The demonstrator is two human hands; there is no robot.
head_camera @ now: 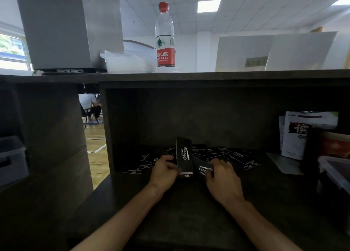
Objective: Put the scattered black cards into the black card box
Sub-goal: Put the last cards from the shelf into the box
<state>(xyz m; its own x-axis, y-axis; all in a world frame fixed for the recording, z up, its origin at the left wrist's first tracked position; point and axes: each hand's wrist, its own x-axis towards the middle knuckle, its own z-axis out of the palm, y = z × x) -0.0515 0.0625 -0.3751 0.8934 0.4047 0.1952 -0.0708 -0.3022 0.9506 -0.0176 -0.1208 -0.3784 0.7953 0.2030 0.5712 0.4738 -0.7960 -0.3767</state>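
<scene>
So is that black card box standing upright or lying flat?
Upright. The black card box stands on end on the desk, held by the left hand, its white lettering running vertically.

The left hand (165, 170) held the black card box (184, 157) upright; the right hand (223, 177) pinched a black card (203, 168) beside it, near the desk's (189, 213) back edge.

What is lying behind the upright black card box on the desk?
Behind the black card box, scattered black cards lie on the desk. The box and both hands cover some.
</scene>
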